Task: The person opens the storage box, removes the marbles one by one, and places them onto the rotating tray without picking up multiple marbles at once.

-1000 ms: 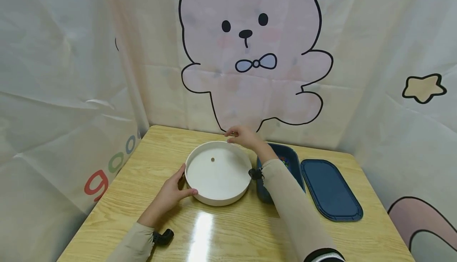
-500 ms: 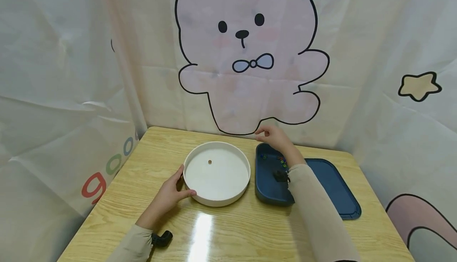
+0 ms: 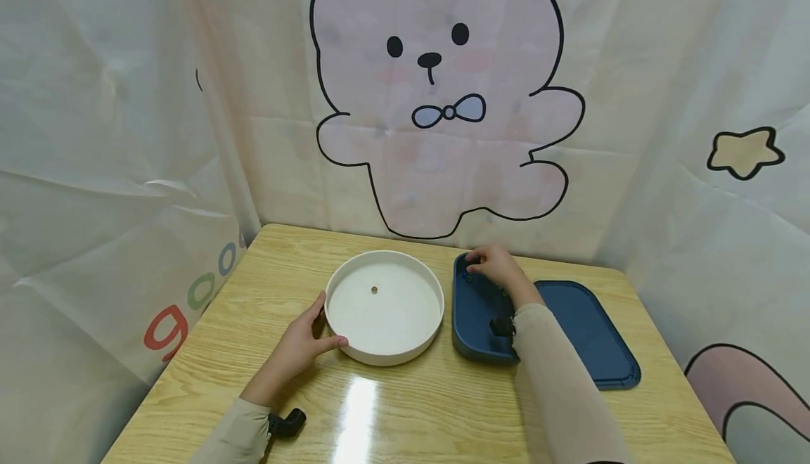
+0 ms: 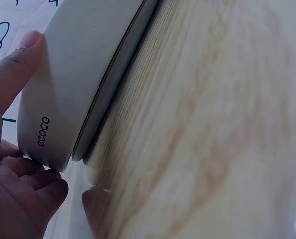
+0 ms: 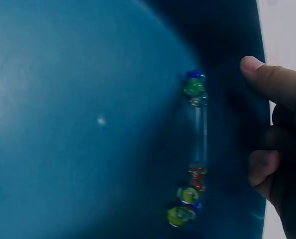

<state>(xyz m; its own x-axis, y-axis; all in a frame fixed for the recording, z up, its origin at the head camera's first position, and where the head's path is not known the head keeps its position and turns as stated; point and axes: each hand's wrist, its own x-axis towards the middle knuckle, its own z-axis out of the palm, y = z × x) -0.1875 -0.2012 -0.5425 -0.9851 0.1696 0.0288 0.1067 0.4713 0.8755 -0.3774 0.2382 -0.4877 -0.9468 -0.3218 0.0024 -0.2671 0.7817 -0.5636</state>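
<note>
My left hand [image 3: 297, 351] grips the side of a round white tray [image 3: 386, 323], thumb against its rim and fingers curled at its lower edge. In the left wrist view the tray wall [image 4: 73, 74] bears the word "ecoco". Inside the tray lies a small brown round piece [image 3: 374, 290], too small to identify. My right hand [image 3: 500, 271] reaches over the far end of a deep blue box [image 3: 484, 316], thumb and fingers apart, nothing visible between them. Below it, in the right wrist view, several colourful glass beads [image 5: 194, 87] lie along a clear, narrow strip [image 5: 201, 132].
A flat blue lid [image 3: 588, 337] lies right of the box, partly under the right forearm. All of it stands on a wooden table [image 3: 405, 422]. A printed curtain [image 3: 443, 169] hangs right behind the table's back edge.
My right hand has moved from the tray's far rim rightward, then down into the blue box. My left hand keeps its grip on the tray. The brown piece has shifted slightly in the tray.
</note>
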